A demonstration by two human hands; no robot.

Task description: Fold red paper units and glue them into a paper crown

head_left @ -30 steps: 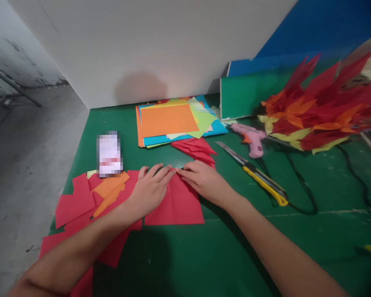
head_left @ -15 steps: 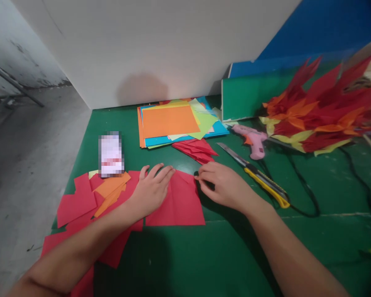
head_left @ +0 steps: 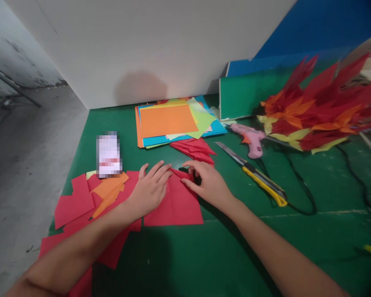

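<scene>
A sheet of red paper (head_left: 177, 208) lies on the green table, with a crease down its middle and its upper right edge lifted and folded over. My left hand (head_left: 149, 186) rests flat on the sheet's left side, fingers stretched out. Thumb and fingers of my right hand (head_left: 210, 181) pinch the folded corner. Just behind this hand are folded red paper pieces (head_left: 195, 150). Under and beside my left arm spread several red paper scraps (head_left: 76, 203), topped by orange paper pieces (head_left: 109, 192).
A stack of coloured paper (head_left: 168, 120) sits at the back by a white board (head_left: 160, 45). To the right lie a yellow utility knife (head_left: 253, 175), a corded pink glue gun (head_left: 250, 138) and red-orange paper flames (head_left: 315, 107). A blurred phone (head_left: 109, 154) is at the left.
My right hand has moved left and inward, bringing the red sheet's upper right corner over with it. My left hand stays pressed on the paper.
</scene>
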